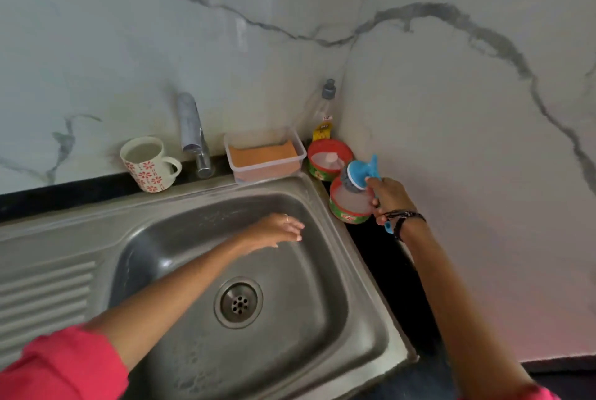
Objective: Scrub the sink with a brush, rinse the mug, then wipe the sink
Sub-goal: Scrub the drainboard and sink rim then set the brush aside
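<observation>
So the right hand (385, 202) was wrapped around the blue handle of the brush (359, 175), fingers curled tight on it, and the steel-wool head sat right on top of a tub (350, 206) just off the sink's (371, 273) right rim, looking like it was picking up soap before any scrubbing. A second tub (327, 159) sat just behind that one, with a bottle (322, 112) in the corner behind both. The left hand (279, 230) hovered inside the sink near its back wall, fingers spread and relaxed, holding nothing; I couldn't tell if it actually touched the steel. The mug (146, 164) stood on the ledge behind the sink's back-left corner, just left of the tap (193, 131), and seemed to have water in it. A clear box (264, 154) with an orange sponge sat on the sink's back rim, right of the tap. My take: load the head with a light twist rather than jamming it in, since that tub sat close to the edge and could tip into the basin. Then start at the back wall and work down toward the drain (238, 301), moving the free hand out of the way first.
</observation>
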### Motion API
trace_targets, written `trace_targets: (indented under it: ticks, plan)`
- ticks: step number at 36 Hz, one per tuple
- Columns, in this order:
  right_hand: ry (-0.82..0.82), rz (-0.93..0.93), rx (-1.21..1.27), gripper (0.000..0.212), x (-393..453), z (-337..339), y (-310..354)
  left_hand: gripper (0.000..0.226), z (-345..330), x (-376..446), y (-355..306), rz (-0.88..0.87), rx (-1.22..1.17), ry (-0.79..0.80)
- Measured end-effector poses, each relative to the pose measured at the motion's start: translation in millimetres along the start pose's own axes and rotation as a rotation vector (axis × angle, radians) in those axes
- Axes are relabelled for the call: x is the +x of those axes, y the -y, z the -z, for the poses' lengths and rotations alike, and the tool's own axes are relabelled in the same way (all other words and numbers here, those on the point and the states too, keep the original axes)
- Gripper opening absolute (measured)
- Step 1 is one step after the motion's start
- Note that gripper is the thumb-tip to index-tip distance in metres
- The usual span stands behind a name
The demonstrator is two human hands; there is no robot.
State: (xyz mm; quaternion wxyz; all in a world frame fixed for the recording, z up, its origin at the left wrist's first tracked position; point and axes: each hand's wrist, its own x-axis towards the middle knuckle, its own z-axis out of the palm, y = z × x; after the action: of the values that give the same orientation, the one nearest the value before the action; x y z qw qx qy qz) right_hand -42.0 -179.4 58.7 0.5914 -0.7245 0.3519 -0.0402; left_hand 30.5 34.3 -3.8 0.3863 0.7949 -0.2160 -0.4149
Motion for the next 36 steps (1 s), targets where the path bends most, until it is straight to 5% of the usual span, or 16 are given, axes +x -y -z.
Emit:
trace_targets:
  ticks: [9, 22, 36]
  plan:
    - [-0.056, 0.165, -0.325, 0.027, 85.4, -31.8, 35.0, 0.051, 33.1, 72.1, -57.4, -0.174, -0.154, -0.125]
    - [0.029, 0.013, -0.815, 0.053, 145.4, -54.5, 35.7, 0.059, 44.3, 117.3, -53.9, -0.095, -0.084, -0.1]
    - [-0.038, 0.149, -0.66, 0.043, 135.9, -71.3, 29.8, 0.076, 29.6, 90.7, -50.1, -0.106, 0.164, -0.116]
